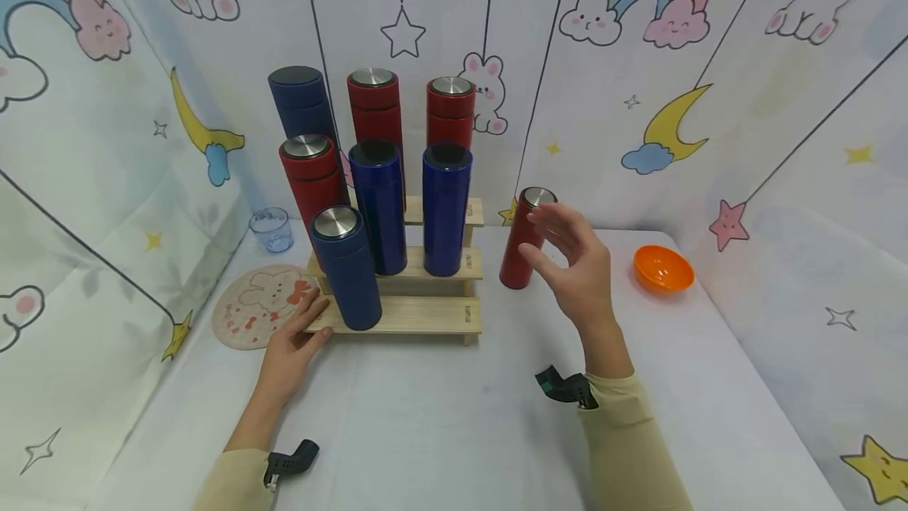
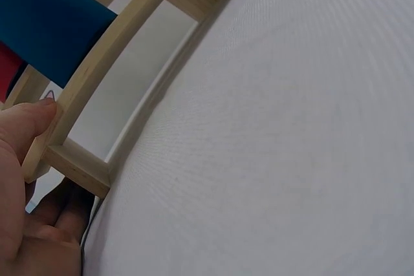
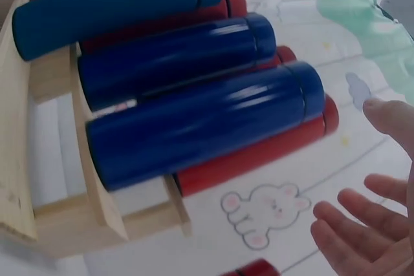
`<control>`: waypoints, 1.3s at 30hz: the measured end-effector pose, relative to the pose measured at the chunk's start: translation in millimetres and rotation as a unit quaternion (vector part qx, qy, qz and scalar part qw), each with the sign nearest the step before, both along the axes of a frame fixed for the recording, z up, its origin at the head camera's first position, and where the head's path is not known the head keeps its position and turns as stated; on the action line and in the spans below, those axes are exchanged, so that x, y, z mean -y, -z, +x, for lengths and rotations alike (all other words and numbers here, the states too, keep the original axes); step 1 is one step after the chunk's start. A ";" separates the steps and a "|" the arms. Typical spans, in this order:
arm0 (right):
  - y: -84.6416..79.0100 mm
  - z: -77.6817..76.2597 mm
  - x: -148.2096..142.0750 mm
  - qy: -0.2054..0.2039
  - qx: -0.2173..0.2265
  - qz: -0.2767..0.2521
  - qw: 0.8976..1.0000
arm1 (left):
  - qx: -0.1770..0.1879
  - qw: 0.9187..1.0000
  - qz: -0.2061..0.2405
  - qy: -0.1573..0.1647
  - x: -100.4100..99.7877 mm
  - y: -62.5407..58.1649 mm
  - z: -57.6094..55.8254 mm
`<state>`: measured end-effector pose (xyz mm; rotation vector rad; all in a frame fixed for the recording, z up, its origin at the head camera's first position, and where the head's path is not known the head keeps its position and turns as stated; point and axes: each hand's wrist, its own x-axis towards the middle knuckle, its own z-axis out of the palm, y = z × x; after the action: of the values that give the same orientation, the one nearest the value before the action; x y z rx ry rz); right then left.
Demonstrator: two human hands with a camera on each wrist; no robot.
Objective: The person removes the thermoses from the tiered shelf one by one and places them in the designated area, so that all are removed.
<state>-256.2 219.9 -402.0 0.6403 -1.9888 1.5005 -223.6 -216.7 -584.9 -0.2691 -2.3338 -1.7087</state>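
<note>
Printed cloth with rainbows, moons and rabbits is hung behind and beside the white-covered table. To the right of the wooden rack, apart from it, a lone red flask with a steel lid is stood upright. It is partly covered by the right grip, which is held wide; its fingers are seen apart from the flask in the right wrist view. The rack's lowest plank is held at its left end by the left grip, thumb on top and fingers below. Small dark marks are borne at the planks' right ends, too small to be read.

On the lowest tier one blue flask is carried; on the middle, one red and two glossy blue; on the top, one blue and two red. Open room is left before the rack, between the forearms. Near the table's right edge an orange bowl is placed; at the left, a round mat and, towards the back edge, a glass.
</note>
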 end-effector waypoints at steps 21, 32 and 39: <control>9.5 13.3 50.8 -0.100 0.020 0.011 0.995 | 0.001 1.000 0.005 0.004 2.1 5.1 0.4; 16.3 14.3 83.4 -0.153 0.021 0.034 0.987 | -0.001 1.000 0.014 0.007 2.1 4.8 1.3; 25.5 11.8 102.2 -0.165 0.044 0.042 0.984 | -0.007 1.000 0.017 0.009 2.3 3.0 -1.2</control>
<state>-244.3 117.7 -427.6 0.9942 -2.0987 1.6649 -224.8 -219.1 -587.9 -0.2940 -2.2967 -1.7485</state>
